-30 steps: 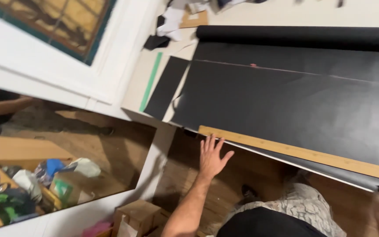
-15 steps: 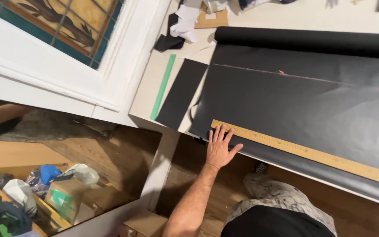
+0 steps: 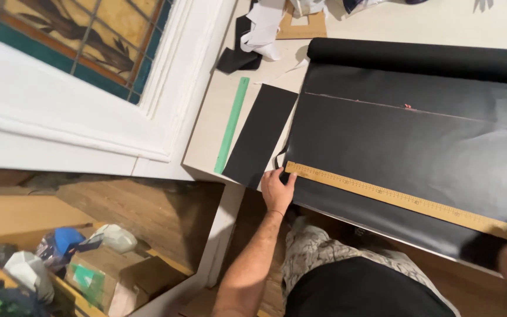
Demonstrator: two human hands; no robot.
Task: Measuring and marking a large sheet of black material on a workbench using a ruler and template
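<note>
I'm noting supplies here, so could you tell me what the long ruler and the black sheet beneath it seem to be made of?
Ruler: probably wood, tan with a matte finish and dark printed graduations. Black sheet: likely paper or thin fabric, matte, unrolled from a roll.

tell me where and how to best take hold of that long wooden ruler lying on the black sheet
Probably by its two ends, pinched across the narrow width from above. The wooden ruler is long, thin and lies flat on the black sheet, so one middle grip would likely let it swing. The left hand already touches its near end.
</note>
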